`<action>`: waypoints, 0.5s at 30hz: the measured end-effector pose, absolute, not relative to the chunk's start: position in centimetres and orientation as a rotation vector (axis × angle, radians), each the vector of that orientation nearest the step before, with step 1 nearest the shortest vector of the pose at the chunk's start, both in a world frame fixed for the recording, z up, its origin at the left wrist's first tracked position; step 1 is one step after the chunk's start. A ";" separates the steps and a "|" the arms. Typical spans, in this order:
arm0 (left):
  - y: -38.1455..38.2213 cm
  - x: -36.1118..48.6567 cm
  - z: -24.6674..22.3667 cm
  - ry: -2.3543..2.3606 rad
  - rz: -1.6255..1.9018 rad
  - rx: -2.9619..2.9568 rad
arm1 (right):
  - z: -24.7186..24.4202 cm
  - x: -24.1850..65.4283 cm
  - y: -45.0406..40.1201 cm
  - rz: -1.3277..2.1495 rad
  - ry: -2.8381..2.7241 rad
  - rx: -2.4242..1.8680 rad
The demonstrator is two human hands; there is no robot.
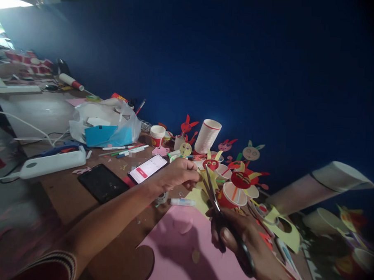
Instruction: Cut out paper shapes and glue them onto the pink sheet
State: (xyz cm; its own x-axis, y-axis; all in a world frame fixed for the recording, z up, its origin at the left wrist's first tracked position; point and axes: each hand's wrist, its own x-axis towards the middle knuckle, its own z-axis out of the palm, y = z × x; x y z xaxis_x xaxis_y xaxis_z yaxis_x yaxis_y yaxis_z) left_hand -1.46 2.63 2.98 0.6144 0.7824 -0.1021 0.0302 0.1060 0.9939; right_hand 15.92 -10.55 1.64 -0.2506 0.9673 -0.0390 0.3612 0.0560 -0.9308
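Observation:
My right hand (241,237) grips black-handled scissors (212,190), blades pointing up and away. My left hand (181,175) pinches a piece of yellow paper (200,194) right at the blades. Under both hands lies a large pink paper sheet (182,255) on the brown table (67,188). Just beyond the blades stand paper-cup flowers with red faces and yellow petals (239,185).
A stack of paper cups (207,136) and paper bunny figures stand by the blue wall. A lit phone (147,168), a dark phone (103,182), pens (127,150), a glue stick (182,202), a plastic bag (105,124) and a white power strip (51,163) lie to the left.

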 end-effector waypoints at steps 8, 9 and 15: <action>3.6 -1.6 2.1 0.709 0.672 1.336 | 1.6 16.8 -10.7 1.287 -1.679 -1.324; 3.6 -1.6 2.1 0.698 0.667 1.339 | 1.5 16.8 -10.7 1.282 -1.679 -1.324; 3.4 -1.5 2.2 0.715 0.661 1.348 | 0.9 16.8 -10.7 1.293 -1.669 -1.316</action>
